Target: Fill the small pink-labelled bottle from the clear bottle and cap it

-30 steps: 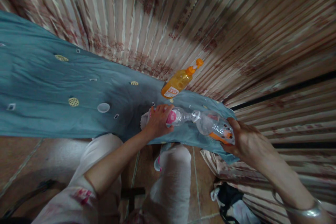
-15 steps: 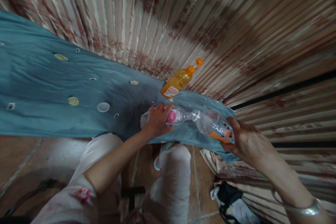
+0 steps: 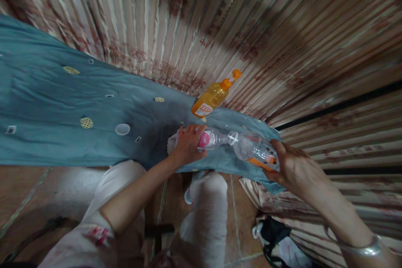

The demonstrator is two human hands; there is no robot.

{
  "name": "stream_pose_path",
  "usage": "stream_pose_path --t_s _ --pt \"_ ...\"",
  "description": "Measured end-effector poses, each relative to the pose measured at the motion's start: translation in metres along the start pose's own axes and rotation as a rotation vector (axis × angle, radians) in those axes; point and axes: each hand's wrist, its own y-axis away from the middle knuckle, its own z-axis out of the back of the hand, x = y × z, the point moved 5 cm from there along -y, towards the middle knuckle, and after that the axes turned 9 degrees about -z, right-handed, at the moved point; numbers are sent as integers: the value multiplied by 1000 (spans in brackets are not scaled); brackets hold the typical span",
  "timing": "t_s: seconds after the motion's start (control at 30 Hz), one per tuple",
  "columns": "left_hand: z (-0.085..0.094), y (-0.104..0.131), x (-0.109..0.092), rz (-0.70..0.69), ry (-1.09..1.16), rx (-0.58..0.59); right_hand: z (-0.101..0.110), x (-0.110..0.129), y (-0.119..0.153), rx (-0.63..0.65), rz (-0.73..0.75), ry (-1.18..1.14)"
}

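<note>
My left hand (image 3: pixel 189 144) is wrapped round a clear plastic bottle with a pink label (image 3: pixel 205 139), just above the blue cloth. Its ribbed neck points right and meets the white-rimmed mouth of a second clear bottle (image 3: pixel 256 150), which has an orange lower part and dark spots. My right hand (image 3: pixel 284 161) grips that second bottle by its base and tilts it mouth-first to the left. The two mouths touch or nearly touch; I cannot tell which. A whitish crumpled end (image 3: pixel 171 144) shows left of my left hand. Liquid inside either bottle is hard to make out.
An orange pump bottle (image 3: pixel 209 99) stands behind my hands, by the pleated curtain (image 3: pixel 176 29). A small white lid-like dish (image 3: pixel 122 129) lies on the blue cloth (image 3: pixel 47 134) to the left. Dark and pale fabric (image 3: pixel 276 238) lies on the floor at lower right.
Both hands keep their grips, and the bottles stay mouth to mouth. The view has shifted very slightly; nothing else has visibly moved.
</note>
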Motion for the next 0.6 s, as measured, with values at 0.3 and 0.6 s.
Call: stream_pose_path --t_s 0.3,0.6 --pt "2 0 -1 10 3 22 1 1 0 9 -12 25" --pt "1 0 0 4 3 14 4 3 0 28 -9 13"
